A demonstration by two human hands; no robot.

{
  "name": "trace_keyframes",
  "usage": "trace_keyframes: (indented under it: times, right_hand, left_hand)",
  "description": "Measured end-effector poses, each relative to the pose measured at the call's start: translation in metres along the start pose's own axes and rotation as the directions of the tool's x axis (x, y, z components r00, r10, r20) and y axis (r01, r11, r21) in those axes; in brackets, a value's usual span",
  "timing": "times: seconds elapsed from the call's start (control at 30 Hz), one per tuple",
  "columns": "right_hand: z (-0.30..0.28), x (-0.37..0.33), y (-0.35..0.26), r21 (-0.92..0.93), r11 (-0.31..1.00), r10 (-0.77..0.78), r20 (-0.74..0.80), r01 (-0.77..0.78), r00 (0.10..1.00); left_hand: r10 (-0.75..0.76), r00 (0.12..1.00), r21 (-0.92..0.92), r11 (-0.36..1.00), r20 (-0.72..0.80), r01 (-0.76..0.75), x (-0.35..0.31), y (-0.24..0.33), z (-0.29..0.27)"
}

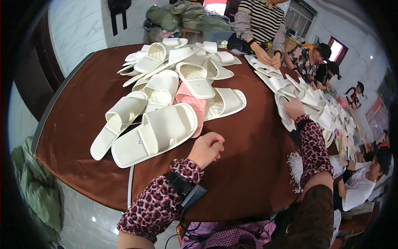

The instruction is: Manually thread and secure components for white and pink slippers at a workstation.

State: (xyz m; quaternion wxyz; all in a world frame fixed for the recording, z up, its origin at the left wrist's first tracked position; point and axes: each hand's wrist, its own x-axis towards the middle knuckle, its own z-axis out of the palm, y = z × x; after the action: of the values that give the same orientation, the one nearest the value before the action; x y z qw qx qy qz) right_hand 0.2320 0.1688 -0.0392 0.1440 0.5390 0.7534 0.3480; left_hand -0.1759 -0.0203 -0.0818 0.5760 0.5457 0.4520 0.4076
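Observation:
My left hand [206, 149] hovers over the brown tablecloth, its fingers curled in toward the thumb; whatever they may hold is hidden or too small to make out. Just beyond it lies a large white slipper [166, 130], beside another white slipper [120, 122] and a partly covered pink slipper [198, 108]. Reaching out to the right, my right hand [295, 108] is closed at the edge of a white slipper [282, 108] at the near end of a long row. Its fingertips are partly hidden by the hand itself.
A heap of white slippers [166, 58] covers the table's far left. Thin white plastic strands [295, 168] lie beside my right forearm. Across the table, a person in a striped top [265, 20] handles slippers; more people sit along the right. Green sacks [182, 18] are piled behind.

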Motion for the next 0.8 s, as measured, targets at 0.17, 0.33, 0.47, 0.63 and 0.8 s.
trace_keyframes:
  times: [0.17, 0.33, 0.47, 0.63, 0.8]
  right_hand:
    - [0.002, -0.012, 0.024, 0.105, 0.977, 0.185, 0.012, -0.185, 0.983]
    - [-0.082, 0.06, -0.042, 0.692, 0.721, 0.163, -0.223, 0.038, 0.961]
    - [-0.174, 0.101, -0.142, 0.954, 0.268, 0.058, -0.153, 0.132, 0.987]
    - [-0.211, 0.135, -0.211, 0.99, 0.012, 0.058, -0.138, 0.138, 0.989]
    - [-0.189, 0.156, -0.214, 0.966, -0.257, 0.096, 0.04, -0.014, 0.995]
  left_hand:
    - [0.013, 1.0, 0.02, 1.0, 0.009, -0.013, 0.004, 0.003, 0.005]
    - [0.01, 1.0, 0.046, 0.999, 0.017, -0.011, 0.001, 0.003, 0.003]
    - [0.008, 1.0, 0.054, 0.998, 0.013, -0.009, 0.002, -0.004, 0.0]
    - [0.068, 0.997, 0.041, 0.997, 0.023, -0.069, 0.002, -0.01, 0.003]
    - [0.085, 0.996, 0.056, 0.995, 0.041, -0.087, 0.003, -0.008, 0.007]
